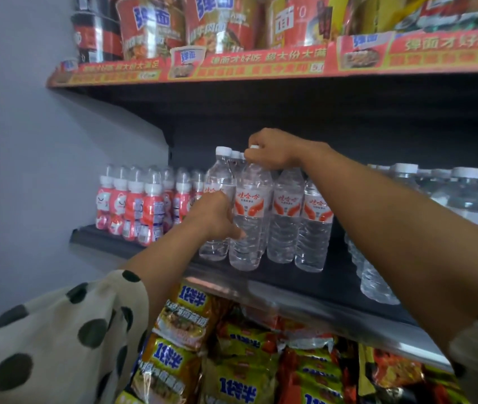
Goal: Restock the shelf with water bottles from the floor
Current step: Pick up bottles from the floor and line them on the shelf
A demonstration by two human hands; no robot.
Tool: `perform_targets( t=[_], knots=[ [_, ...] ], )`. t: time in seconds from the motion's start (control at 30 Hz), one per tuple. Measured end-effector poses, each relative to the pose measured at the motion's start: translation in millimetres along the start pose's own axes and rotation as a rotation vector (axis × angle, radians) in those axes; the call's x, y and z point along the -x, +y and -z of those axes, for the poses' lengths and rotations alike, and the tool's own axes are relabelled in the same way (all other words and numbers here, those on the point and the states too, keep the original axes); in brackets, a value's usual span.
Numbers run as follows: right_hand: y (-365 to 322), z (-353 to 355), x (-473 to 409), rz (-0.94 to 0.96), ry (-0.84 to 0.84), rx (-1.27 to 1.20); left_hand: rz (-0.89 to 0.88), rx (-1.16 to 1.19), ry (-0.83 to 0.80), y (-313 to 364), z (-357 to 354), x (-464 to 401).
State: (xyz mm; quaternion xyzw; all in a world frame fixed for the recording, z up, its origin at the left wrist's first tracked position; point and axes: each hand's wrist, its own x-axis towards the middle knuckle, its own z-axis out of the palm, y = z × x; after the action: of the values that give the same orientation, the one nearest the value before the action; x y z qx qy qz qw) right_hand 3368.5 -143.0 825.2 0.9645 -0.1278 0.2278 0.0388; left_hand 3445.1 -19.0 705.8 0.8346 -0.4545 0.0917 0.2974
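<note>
Several clear water bottles with red-and-white labels stand on the dark middle shelf (296,275). The front one (251,217) is held from both ends. My right hand (272,151) grips its white cap and neck from above. My left hand (217,217) holds its body at label height, fingers curled round its left side. Its base sits at or just above the shelf's surface. Another bottle (217,185) stands just left of it, and two more (286,217) stand to its right.
Small red-labelled drink bottles (132,202) fill the shelf's left end. Larger clear bottles (450,205) crowd the right end. Cup noodles (156,24) sit on the shelf above, noodle packets (232,360) on the one below. A grey wall is at left.
</note>
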Motion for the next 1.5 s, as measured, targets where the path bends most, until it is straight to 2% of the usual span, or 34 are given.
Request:
perform_targets(
  t=[0.6,0.8,0.93,1.07,1.17,1.27,1.5],
  knots=[
    [10.3,-15.2,-9.3,-0.045,-0.020,-0.107,0.049,0.044,0.076,-8.2,-16.8,-4.0],
    [10.6,-17.8,3.0,-0.158,-0.018,-0.172,0.048,0.026,0.076,-9.1,-20.0,3.0],
    [-0.8,-13.7,27.9,-0.232,0.073,-0.186,0.008,-0.012,0.095,-11.2,-11.7,13.1],
    [-19.3,-21.3,85.7,-0.203,0.177,-0.075,-0.079,-0.086,0.125,-3.4,-1.3,44.8],
    [-33.5,-45.7,145.8,-0.176,0.129,0.004,-0.123,-0.110,0.060,6.1,-2.6,81.6],
    [-50.1,-83.0,216.2,-0.195,0.000,0.063,-0.137,-0.159,-0.069,11.9,-22.4,127.2],
    [-68.9,-194.1,358.0,-0.286,-0.264,0.121,-0.233,-0.245,-0.376,9.0,-133.3,239.2]
  ],
)
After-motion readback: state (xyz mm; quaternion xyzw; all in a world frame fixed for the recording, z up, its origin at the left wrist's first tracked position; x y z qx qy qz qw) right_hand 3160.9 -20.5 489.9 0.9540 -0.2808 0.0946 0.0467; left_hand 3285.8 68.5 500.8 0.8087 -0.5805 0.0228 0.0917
